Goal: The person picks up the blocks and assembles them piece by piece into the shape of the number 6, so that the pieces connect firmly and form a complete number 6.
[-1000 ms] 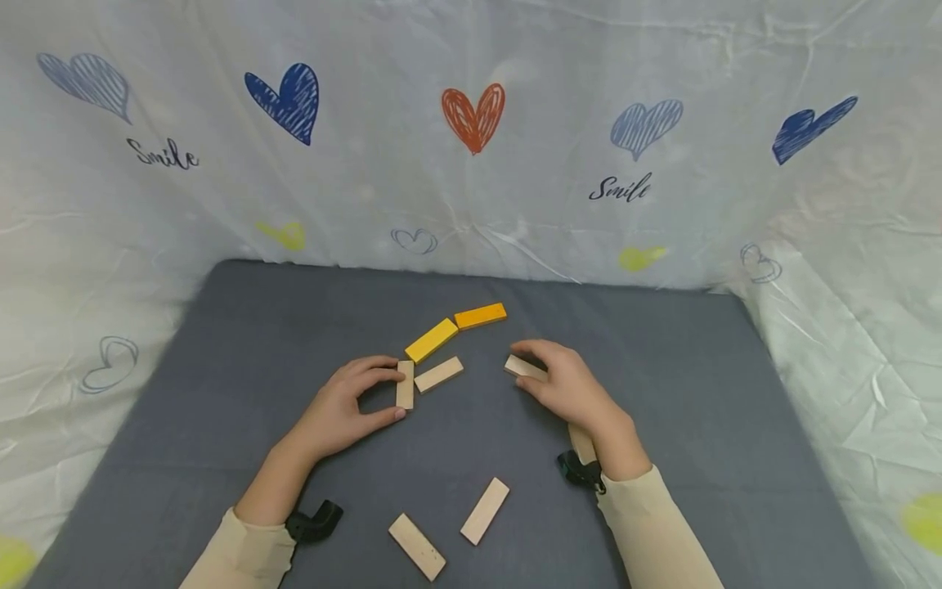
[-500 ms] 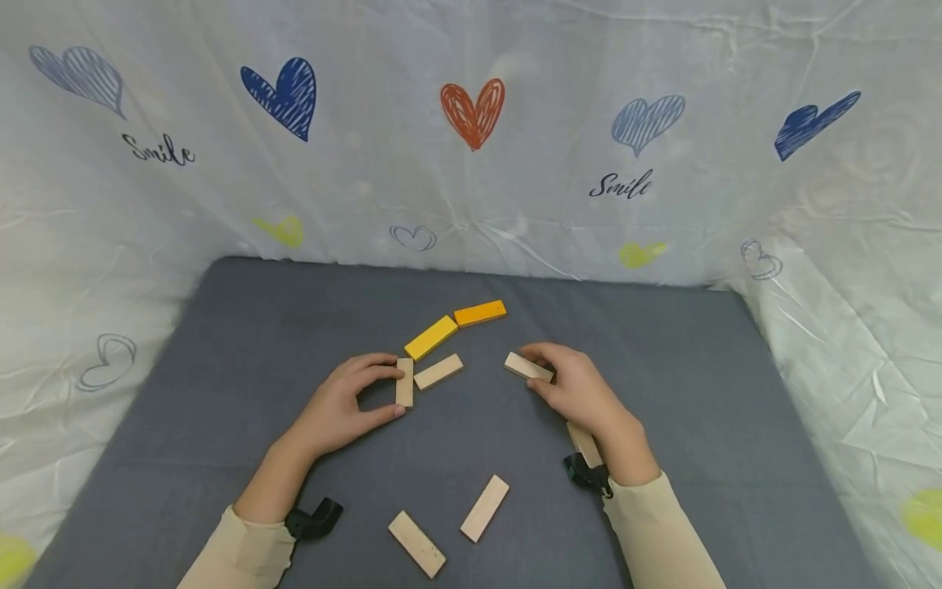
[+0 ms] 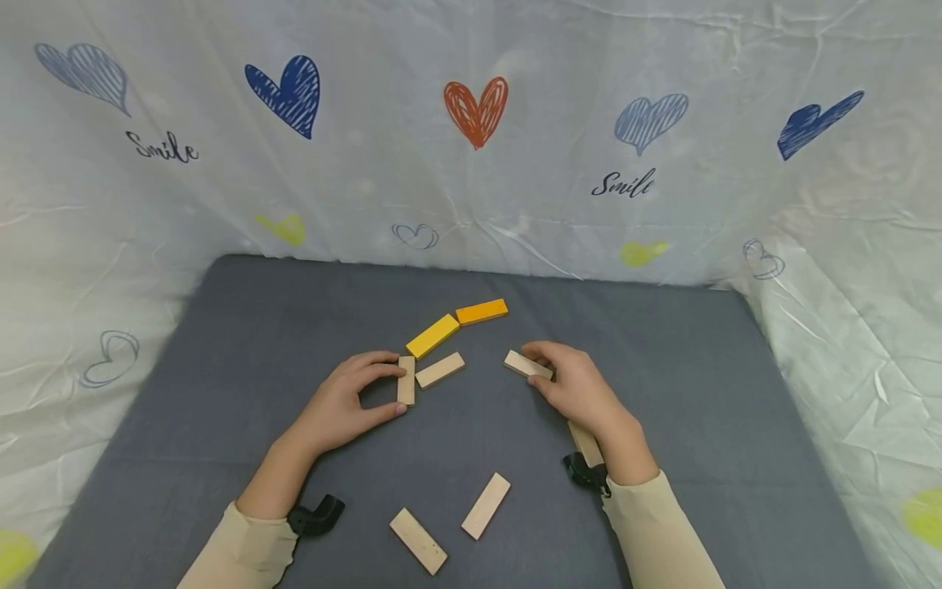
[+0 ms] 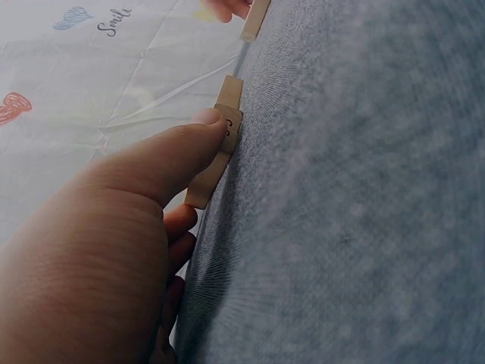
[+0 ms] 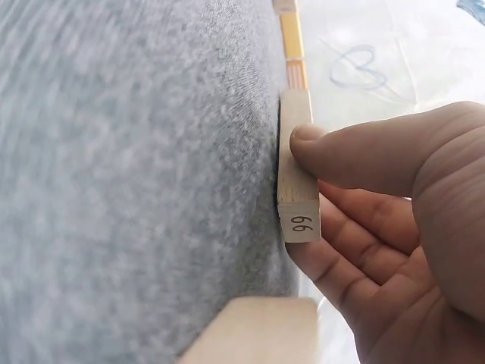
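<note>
At the centre left, my left hand (image 3: 346,405) holds a plain wooden block (image 3: 406,388) by its ends, thumb at the near end and fingers toward the far end. In the left wrist view the thumb presses on the block's numbered end. A second plain block (image 3: 440,370) lies slanted right beside it. Just behind, a yellow block (image 3: 432,336) and an orange block (image 3: 482,312) meet end to end in a bent line. Across the gap, my right hand (image 3: 585,397) pinches another plain block (image 3: 524,364); its end reads 66 in the right wrist view (image 5: 299,224).
Two plain blocks, one on the left (image 3: 418,541) and one on the right (image 3: 486,505), lie near the front. Another block (image 3: 585,446) is partly hidden under the right wrist. A grey cloth (image 3: 353,311) covers the table; a white curtain (image 3: 545,49) with hearts hangs behind.
My right hand has slid a little to the right along its block, so more of the block shows. The left hand keeps its place on its block.
</note>
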Action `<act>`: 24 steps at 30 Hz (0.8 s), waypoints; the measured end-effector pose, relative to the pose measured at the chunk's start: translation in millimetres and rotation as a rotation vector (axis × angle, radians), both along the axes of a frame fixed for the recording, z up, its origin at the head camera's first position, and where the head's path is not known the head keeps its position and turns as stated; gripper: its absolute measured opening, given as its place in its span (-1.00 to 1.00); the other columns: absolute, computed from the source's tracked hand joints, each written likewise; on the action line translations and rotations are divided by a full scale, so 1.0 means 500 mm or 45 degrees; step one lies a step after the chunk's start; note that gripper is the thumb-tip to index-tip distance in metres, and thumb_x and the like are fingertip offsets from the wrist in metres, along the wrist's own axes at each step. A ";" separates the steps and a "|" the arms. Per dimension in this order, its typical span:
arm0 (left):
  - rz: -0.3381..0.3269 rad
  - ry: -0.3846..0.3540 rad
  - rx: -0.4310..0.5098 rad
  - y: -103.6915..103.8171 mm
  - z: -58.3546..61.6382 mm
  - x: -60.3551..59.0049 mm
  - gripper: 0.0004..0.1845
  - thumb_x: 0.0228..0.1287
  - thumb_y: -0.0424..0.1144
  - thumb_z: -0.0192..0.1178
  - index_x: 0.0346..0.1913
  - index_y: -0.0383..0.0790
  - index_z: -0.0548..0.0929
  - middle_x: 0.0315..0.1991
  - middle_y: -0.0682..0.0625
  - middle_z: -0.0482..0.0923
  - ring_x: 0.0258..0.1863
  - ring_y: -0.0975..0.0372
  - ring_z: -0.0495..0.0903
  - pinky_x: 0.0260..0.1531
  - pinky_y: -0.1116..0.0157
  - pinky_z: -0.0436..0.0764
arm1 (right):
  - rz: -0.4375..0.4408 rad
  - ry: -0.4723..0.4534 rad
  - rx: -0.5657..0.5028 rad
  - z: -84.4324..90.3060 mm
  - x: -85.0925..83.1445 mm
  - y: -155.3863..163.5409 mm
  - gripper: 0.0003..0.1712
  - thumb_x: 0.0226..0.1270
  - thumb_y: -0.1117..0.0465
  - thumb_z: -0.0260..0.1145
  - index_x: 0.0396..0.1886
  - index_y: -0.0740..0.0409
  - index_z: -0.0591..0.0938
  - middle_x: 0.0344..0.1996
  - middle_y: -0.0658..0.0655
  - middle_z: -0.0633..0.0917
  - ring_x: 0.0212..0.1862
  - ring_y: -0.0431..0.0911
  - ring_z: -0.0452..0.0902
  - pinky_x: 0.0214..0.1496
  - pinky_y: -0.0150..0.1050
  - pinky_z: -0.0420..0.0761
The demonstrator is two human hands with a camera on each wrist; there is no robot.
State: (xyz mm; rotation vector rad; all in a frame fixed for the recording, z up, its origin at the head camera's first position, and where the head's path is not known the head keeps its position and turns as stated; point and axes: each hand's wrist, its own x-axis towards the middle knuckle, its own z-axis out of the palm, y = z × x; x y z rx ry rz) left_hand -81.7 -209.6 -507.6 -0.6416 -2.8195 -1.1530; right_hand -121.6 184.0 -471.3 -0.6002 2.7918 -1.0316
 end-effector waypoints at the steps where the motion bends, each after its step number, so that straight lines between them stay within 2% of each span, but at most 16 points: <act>1: 0.000 0.002 -0.001 0.000 0.000 0.000 -0.42 0.27 -0.05 0.66 0.33 0.05 0.75 0.46 -0.02 0.54 0.49 -0.05 0.45 0.45 -0.23 0.44 | -0.001 -0.001 0.002 0.001 0.000 -0.001 -0.47 0.48 0.34 0.52 0.41 0.16 0.69 0.24 0.11 0.75 0.16 0.04 0.69 0.18 0.10 0.72; 9: -0.010 0.014 -0.010 0.000 -0.004 -0.001 -0.41 0.26 -0.04 0.66 0.34 0.06 0.74 0.47 -0.02 0.53 0.49 -0.05 0.46 0.45 -0.23 0.45 | 0.010 -0.004 0.020 0.010 -0.005 -0.014 -0.49 0.51 0.31 0.51 0.41 0.14 0.69 0.26 0.11 0.75 0.23 0.05 0.70 0.25 0.11 0.71; 24: -0.015 0.019 -0.001 -0.001 -0.004 -0.001 -0.40 0.26 -0.04 0.66 0.34 0.06 0.74 0.47 -0.02 0.53 0.49 -0.04 0.45 0.45 -0.23 0.44 | 0.045 -0.004 0.002 0.004 -0.008 -0.056 -0.49 0.50 0.29 0.52 0.40 0.10 0.70 0.25 0.07 0.75 0.23 0.03 0.71 0.26 0.08 0.72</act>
